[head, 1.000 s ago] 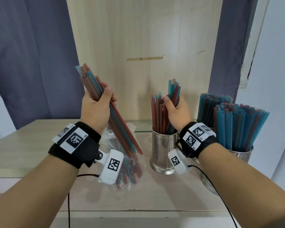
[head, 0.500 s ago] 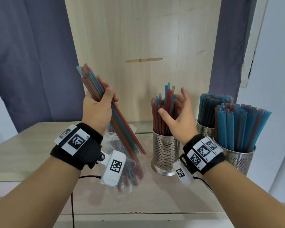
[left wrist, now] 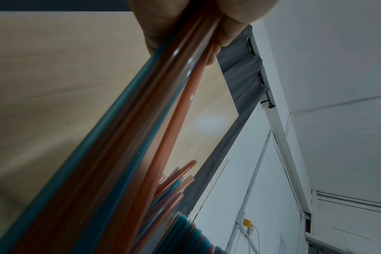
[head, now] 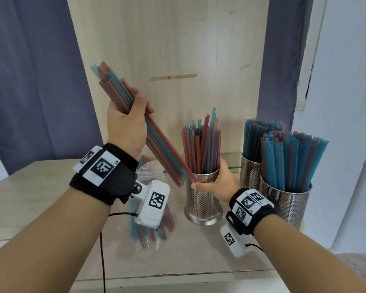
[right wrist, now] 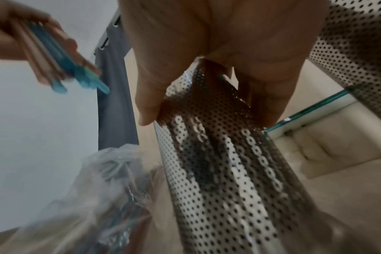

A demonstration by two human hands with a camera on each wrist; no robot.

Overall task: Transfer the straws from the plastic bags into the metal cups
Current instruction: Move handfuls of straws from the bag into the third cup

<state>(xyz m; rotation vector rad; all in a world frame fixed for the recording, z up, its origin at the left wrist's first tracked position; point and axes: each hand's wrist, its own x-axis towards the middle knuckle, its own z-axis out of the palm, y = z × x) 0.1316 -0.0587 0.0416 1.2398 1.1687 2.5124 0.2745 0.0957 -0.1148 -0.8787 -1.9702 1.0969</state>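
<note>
Left hand (head: 126,123) is wrapped around a slanted bundle of straws (head: 148,132), lower ends right at the rim of the middle metal cup (head: 203,197), which the right hand (head: 217,182) grips near the top. Risk as I see it: at that angle the ends could snag the rim or the straws already standing inside and spill onto the table (head: 40,187). They're long, thin, red and blue. More sit in the plastic bag (head: 152,227) on the left.
</note>
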